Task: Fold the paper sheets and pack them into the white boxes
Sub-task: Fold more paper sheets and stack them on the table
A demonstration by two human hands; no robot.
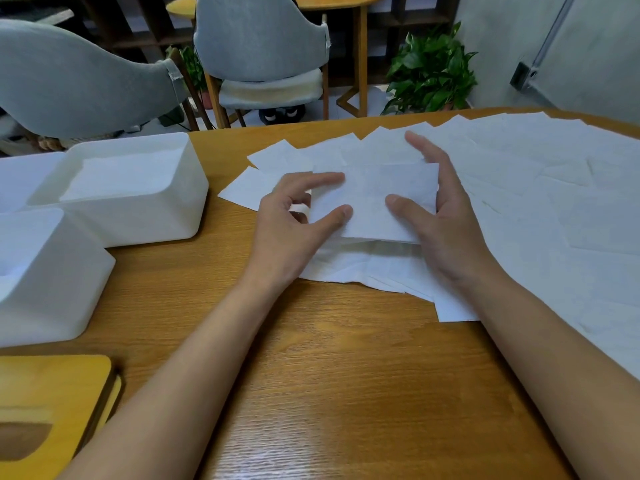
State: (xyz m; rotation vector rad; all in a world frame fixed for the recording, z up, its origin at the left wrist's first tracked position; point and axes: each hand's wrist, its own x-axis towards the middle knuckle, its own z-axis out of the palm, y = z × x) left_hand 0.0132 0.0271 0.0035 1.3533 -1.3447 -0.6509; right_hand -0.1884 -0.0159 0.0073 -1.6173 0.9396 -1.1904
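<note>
A folded white paper sheet (372, 202) is lifted a little above the spread of loose sheets (519, 188) on the wooden table (346, 358). My left hand (294, 230) pinches its left edge between thumb and fingers. My right hand (443, 216) holds its right edge, thumb on top and fingers behind. Two white boxes stand at the left: the far box (138, 209) has folded paper lying inside, and the near box (52, 289) shows only part of its inside.
A yellow wooden lid (52, 403) lies at the front left corner. Grey chairs (263, 39) and a potted plant (429, 71) stand beyond the table's far edge. Bare wood shows in front between my forearms.
</note>
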